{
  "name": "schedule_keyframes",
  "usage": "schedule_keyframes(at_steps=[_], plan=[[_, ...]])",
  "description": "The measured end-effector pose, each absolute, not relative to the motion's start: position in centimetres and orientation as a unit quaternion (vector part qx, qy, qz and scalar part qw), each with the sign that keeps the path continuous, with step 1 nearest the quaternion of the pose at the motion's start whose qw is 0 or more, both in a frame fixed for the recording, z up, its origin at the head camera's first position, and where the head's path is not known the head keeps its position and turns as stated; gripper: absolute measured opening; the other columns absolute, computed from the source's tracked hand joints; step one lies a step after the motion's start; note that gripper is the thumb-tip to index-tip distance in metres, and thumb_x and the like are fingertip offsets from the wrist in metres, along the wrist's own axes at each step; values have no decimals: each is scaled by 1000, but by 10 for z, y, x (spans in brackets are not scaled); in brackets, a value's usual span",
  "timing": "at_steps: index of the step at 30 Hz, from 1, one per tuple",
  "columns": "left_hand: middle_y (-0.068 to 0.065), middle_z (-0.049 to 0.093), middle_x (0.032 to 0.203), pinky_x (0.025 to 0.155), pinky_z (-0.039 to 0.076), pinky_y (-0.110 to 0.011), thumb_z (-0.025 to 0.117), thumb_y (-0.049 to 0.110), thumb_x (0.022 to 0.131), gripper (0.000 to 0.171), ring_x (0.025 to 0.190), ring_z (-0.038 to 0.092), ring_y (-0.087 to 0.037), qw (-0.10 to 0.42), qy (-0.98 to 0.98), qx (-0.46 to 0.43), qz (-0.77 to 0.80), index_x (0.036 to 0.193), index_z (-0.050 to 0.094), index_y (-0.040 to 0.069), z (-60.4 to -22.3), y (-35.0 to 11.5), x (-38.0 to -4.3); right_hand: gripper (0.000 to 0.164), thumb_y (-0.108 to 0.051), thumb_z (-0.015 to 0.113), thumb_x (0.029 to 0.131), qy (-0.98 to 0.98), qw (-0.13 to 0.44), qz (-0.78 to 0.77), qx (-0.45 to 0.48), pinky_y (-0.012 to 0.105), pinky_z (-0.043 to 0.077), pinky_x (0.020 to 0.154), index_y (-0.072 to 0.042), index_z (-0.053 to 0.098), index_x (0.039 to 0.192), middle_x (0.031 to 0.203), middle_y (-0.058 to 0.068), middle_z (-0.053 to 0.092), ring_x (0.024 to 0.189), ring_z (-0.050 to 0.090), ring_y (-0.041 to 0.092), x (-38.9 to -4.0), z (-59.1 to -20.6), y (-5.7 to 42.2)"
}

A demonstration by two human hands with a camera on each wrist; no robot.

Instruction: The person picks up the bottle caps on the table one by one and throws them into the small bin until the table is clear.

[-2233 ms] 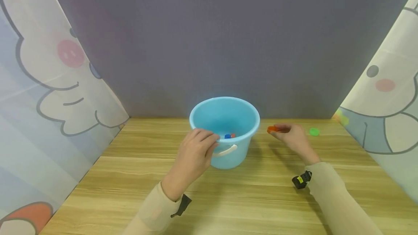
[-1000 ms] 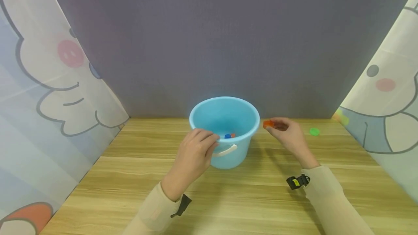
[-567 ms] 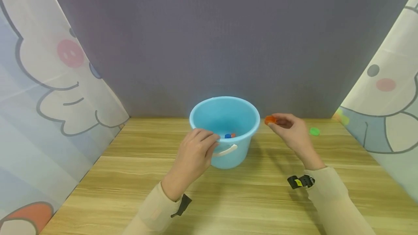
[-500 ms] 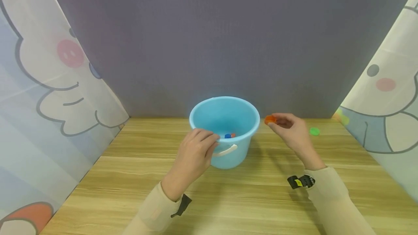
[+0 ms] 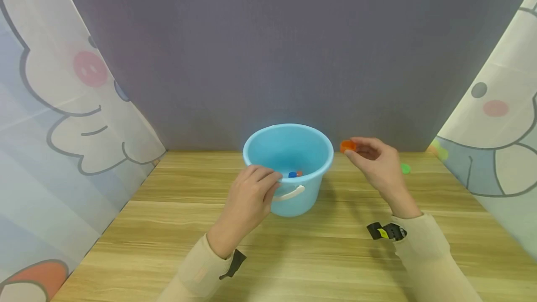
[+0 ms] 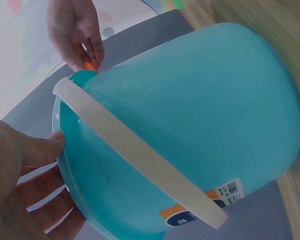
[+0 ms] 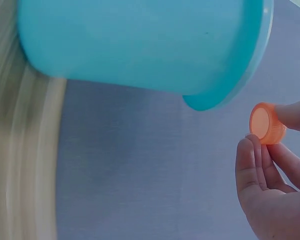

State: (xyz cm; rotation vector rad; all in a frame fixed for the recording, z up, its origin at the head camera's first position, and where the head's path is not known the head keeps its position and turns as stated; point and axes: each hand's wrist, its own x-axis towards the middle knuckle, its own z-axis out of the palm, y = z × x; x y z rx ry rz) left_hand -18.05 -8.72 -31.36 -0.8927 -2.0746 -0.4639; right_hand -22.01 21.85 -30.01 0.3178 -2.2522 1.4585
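A light blue bucket (image 5: 295,199) with a white handle (image 6: 140,155) stands upright on the wooden table. My left hand (image 5: 251,190) grips its near left rim, thumb outside and fingers over the inside, as the left wrist view shows. To the right of the bucket, my right hand (image 5: 379,164) pinches an orange bottle cap (image 7: 262,123) between thumb and fingers, held above the table at about rim height. Inside the bucket lie a blue cap (image 5: 292,175) and a small orange-red piece (image 5: 299,173), partly hidden by the near rim.
A green cap (image 5: 405,168) lies on the table (image 5: 319,255) at the back right, partly behind my right hand. A dark grey panel (image 5: 289,50) rises along the back edge. Printed cartoon sheets (image 5: 503,120) stand on both sides.
My right hand has lifted the orange bottle cap from near the table surface up to beside the bucket's rim. The left hand and the bucket have stayed in place.
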Motion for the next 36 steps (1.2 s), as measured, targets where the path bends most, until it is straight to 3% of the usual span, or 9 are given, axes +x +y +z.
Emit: schedule_keyframes(at_steps=[12,36], plan=[[-2,73,96,81,54,-37,81,3,84,15,93,63,-24,407,-821,-356,-182,98,76,8,-313,-87,-180,41,-19,75,94,-807,237,526,125,11,53,79,-1,66,130,112,5,65,94,64,6,-214,-292,211],[-1,73,95,82,54,-36,81,3,84,16,93,63,-23,411,-822,-353,-177,98,76,8,-314,-87,-181,33,2,74,90,-767,286,536,204,15,53,88,8,68,121,111,16,66,94,65,9,-211,-291,187]])
